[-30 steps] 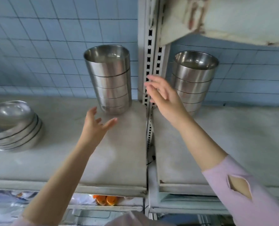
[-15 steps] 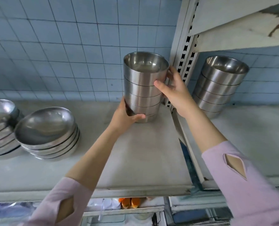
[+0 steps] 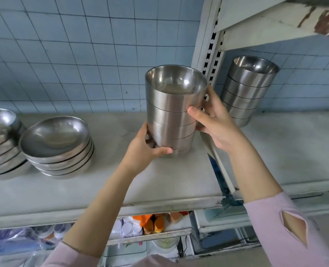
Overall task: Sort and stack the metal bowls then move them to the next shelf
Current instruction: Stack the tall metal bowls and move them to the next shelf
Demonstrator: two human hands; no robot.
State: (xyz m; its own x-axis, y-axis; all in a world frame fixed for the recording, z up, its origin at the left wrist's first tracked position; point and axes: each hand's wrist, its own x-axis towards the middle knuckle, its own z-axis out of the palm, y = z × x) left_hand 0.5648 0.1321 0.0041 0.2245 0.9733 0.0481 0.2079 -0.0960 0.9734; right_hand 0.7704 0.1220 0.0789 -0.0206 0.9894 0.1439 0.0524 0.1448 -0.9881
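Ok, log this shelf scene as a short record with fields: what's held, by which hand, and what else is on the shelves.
held: tall stack of deep steel bowls, base near the grey left shelf
left hand: grip low on the stack
right hand: grip on its right side, higher up
next shelf: a matching tall stack beyond the slotted upright post
far left: two stacks of wide shallow steel bowls

No text, label, brand or number can be read on anything here.
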